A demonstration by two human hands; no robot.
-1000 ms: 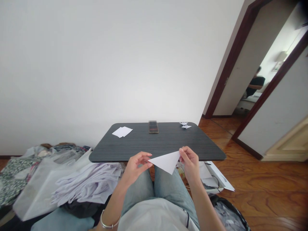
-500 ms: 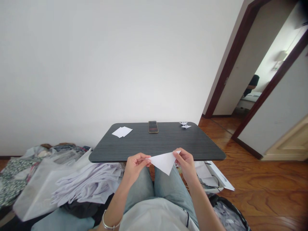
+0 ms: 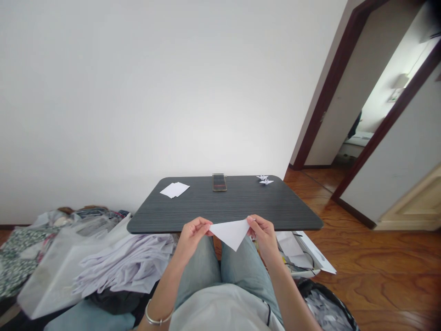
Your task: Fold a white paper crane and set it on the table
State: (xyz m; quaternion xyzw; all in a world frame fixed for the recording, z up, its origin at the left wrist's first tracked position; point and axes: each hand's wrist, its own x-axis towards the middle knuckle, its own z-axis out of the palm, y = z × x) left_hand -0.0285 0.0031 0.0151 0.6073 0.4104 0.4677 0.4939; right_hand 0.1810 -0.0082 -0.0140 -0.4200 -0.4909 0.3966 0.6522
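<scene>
Between my two hands is a white sheet of paper (image 3: 231, 233) folded into a triangle, its long edge up and its point hanging down. My left hand (image 3: 192, 233) pinches the left corner between thumb and fingers. At the other end, the right corner is pinched in my right hand (image 3: 262, 231). The paper is held above my knees, just at the near edge of the dark table (image 3: 193, 209). A small stack of white paper (image 3: 174, 189) lies at the table's left, and two folded paper cranes (image 3: 266, 181) sit at its far right.
A phone (image 3: 219, 183) lies at the table's back middle, near the white wall. Piled clothes (image 3: 127, 262) and a clear plastic box are on the left. To the right are a white tray (image 3: 305, 271) with papers and cables, and a black bag (image 3: 327, 305) of scraps.
My left hand and the folded paper have shifted slightly left. The paper's lower point has swung left, while both hands keep their pinch on the corners.
</scene>
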